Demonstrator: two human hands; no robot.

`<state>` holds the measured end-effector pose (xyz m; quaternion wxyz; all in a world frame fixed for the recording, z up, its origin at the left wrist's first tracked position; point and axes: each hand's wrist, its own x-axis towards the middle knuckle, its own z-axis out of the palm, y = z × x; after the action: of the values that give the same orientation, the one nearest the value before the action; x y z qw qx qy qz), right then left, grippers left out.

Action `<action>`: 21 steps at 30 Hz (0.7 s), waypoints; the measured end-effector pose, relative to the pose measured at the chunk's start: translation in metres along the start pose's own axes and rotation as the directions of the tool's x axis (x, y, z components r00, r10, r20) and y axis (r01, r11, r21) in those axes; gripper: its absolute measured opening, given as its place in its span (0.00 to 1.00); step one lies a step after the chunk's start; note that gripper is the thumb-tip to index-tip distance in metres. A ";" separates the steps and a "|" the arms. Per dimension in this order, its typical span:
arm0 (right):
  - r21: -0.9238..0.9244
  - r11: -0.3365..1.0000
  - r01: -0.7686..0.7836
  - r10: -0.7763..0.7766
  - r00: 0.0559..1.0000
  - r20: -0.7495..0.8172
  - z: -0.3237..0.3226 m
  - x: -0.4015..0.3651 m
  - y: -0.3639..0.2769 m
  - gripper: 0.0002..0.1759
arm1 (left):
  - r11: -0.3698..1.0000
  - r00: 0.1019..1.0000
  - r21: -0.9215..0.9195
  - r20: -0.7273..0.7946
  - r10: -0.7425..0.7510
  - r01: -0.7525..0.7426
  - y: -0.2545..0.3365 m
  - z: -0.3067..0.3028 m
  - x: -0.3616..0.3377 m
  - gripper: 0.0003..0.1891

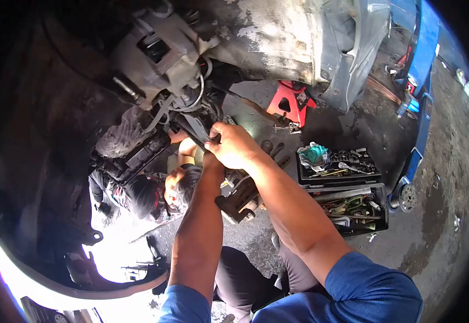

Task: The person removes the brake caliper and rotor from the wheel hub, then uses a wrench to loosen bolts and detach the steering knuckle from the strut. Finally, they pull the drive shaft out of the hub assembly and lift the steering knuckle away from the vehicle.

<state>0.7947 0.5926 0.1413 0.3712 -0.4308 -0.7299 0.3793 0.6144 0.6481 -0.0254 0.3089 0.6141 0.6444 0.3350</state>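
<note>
My right hand (233, 144) is closed, with its thumb and fingers pressed round the lower end of a dark metal bar (197, 126) under the wheel arch. My left forearm reaches up to the same spot; my left hand (211, 158) is mostly hidden behind the right one, so its fingers do not show. Just above both hands is a grey cast-metal part (162, 59) of the car's suspension, with a thin hose (201, 89) curving down from it. Below my right wrist is a dark cast part (240, 200) that looks like a brake caliper.
Another person (132, 196) lies under the car at left, one arm raised near my hands. At right are a red jack stand (287, 103), a toolbox (386, 212) with an open socket tray (347, 180), and a blue lift post (424, 64). The fender edge (110, 293) curves along the lower left.
</note>
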 end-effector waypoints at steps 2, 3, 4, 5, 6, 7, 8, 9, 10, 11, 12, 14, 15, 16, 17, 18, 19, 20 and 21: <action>-0.032 0.999 -0.020 0.020 1.000 -0.011 0.000 -0.002 0.000 0.18 | 1.000 1.000 -0.023 0.003 -0.001 0.001 -0.002 0.002 0.000 0.24; -0.031 0.999 -0.022 0.022 1.000 -0.016 -0.002 -0.004 -0.002 0.18 | 0.999 1.000 -0.036 0.006 -0.001 0.001 -0.003 0.004 0.001 0.24; -0.034 0.999 -0.022 0.021 0.999 -0.028 -0.001 -0.004 -0.002 0.17 | 0.999 1.000 -0.047 0.007 0.003 -0.003 -0.004 0.005 0.002 0.24; -0.027 1.000 0.006 -0.007 0.999 -0.054 0.003 -0.002 0.003 0.17 | 0.998 1.000 -0.060 0.012 0.015 -0.014 -0.008 0.007 0.005 0.24; -0.036 0.999 0.004 -0.006 0.998 -0.056 0.002 -0.003 0.000 0.17 | 0.997 0.999 -0.077 0.017 0.029 -0.028 -0.017 0.012 0.011 0.24; -0.044 0.999 0.003 -0.006 0.998 -0.059 0.000 -0.005 -0.003 0.17 | 0.991 1.000 -0.131 0.015 0.011 -0.009 -0.026 0.015 0.015 0.24; -0.014 1.000 -0.002 0.002 0.999 -0.037 -0.001 -0.006 -0.003 0.16 | 0.988 1.000 -0.155 -0.024 -0.019 0.015 -0.045 0.024 0.026 0.19; -0.026 0.999 -0.030 0.029 0.999 -0.032 -0.003 -0.008 -0.008 0.16 | 0.663 0.949 -0.702 0.059 -0.309 0.259 0.043 0.008 -0.023 0.18; -0.019 0.999 -0.036 0.036 0.999 -0.025 -0.002 -0.008 -0.007 0.16 | 0.676 0.940 -0.683 0.046 -0.338 0.277 0.059 0.005 -0.031 0.18; -0.012 0.999 -0.044 0.044 0.999 -0.021 -0.002 -0.007 -0.006 0.16 | 0.688 0.930 -0.663 0.035 -0.365 0.295 0.058 0.004 -0.031 0.18; -0.011 1.000 -0.024 0.023 0.999 -0.036 -0.001 -0.006 -0.005 0.16 | 0.708 0.939 -0.649 0.029 -0.344 0.280 0.057 0.002 -0.033 0.32; -0.018 1.000 -0.014 0.014 0.999 -0.038 0.000 -0.004 -0.003 0.16 | 0.735 0.932 -0.615 0.001 -0.362 0.287 0.061 0.000 -0.034 0.31; -0.025 1.000 -0.019 0.017 0.999 -0.049 0.001 -0.004 -0.002 0.16 | 0.760 0.925 -0.575 -0.013 -0.379 0.304 0.055 0.002 -0.032 0.31; -0.026 0.999 -0.021 0.019 0.998 -0.052 0.001 -0.004 -0.001 0.16 | 0.968 0.985 -0.252 -0.173 -0.026 -0.019 0.032 0.010 -0.023 0.30; -0.022 1.000 -0.002 0.001 0.998 -0.055 0.002 -0.003 -0.001 0.16 | 0.968 0.986 -0.251 -0.167 -0.023 -0.020 0.036 0.006 -0.023 0.30; -0.019 1.000 0.015 -0.016 0.998 -0.058 0.002 -0.003 -0.001 0.16 | 0.950 0.985 -0.296 -0.099 -0.138 0.103 0.041 0.002 -0.022 0.29; -0.020 1.000 0.007 -0.008 0.998 -0.063 0.002 -0.004 0.000 0.16 | 0.915 0.968 -0.332 -0.025 -0.250 0.228 0.046 0.001 -0.023 0.28; -0.019 1.000 -0.004 0.003 0.999 -0.050 0.000 -0.005 -0.003 0.16 | 0.778 0.983 -0.611 0.005 -0.182 0.147 0.058 0.004 -0.033 0.26; -0.018 1.000 -0.014 0.014 0.999 -0.038 -0.001 -0.006 -0.005 0.16 | 0.777 0.983 -0.611 0.015 -0.181 0.152 0.056 0.006 -0.033 0.26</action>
<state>0.7961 0.5857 0.1445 0.3782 -0.4464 -0.7231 0.3671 0.6541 0.6170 0.0161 0.5039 0.4150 0.5605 0.5096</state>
